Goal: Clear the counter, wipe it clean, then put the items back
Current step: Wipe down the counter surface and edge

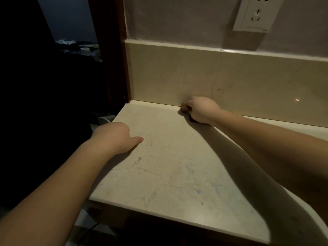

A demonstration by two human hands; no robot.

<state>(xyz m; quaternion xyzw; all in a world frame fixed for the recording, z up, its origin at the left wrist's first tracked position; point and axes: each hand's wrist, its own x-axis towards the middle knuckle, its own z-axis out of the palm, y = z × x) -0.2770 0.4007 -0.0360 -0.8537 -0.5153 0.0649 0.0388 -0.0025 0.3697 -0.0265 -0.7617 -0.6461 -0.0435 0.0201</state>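
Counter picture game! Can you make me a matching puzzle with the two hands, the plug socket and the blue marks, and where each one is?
Things:
1. left hand
2. right hand
3. plug socket
4. blue marks

Places:
A. on the wall, top right
B. at the counter's left edge
C. on the counter near the front
D. by the back wall, gripping a small brown thing

Pairs: 1-B, 2-D, 3-A, 4-C

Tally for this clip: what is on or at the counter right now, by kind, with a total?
Hands: 2, the left hand resting on the counter edge, the right hand gripping a brown wad
Brown wads, likely a wiping cloth or sponge: 1
Wall sockets: 1
Total: 4
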